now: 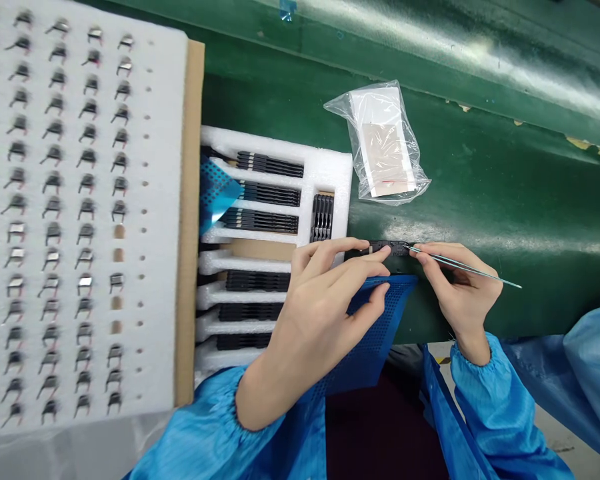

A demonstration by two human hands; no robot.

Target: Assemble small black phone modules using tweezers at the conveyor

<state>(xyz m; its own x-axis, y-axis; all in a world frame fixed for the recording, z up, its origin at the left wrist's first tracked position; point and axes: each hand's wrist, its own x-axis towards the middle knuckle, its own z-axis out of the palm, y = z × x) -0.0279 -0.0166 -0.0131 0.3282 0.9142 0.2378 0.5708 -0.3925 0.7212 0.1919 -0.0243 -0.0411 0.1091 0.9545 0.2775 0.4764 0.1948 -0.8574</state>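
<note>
A slim black plastic part (394, 249) lies on the green table, partly covered by my left hand (325, 303). That hand holds it in place with its fingertips, while the thumb is spread lower, over a blue perforated sheet (380, 333). My right hand (463, 280) pinches a pair of thin light-blue tweezers (473, 269). The tweezer tips reach the right part of the black piece; whether they grip anything tiny there, I cannot make out.
Left of my hands, a white foam tray (275, 143) holds stacks of black parts (270, 193). Further left stands a large foam board (165, 200) with rows of small metal-and-black components (87, 133). A clear plastic bag (387, 143) with flat sheets inside lies behind my hands.
</note>
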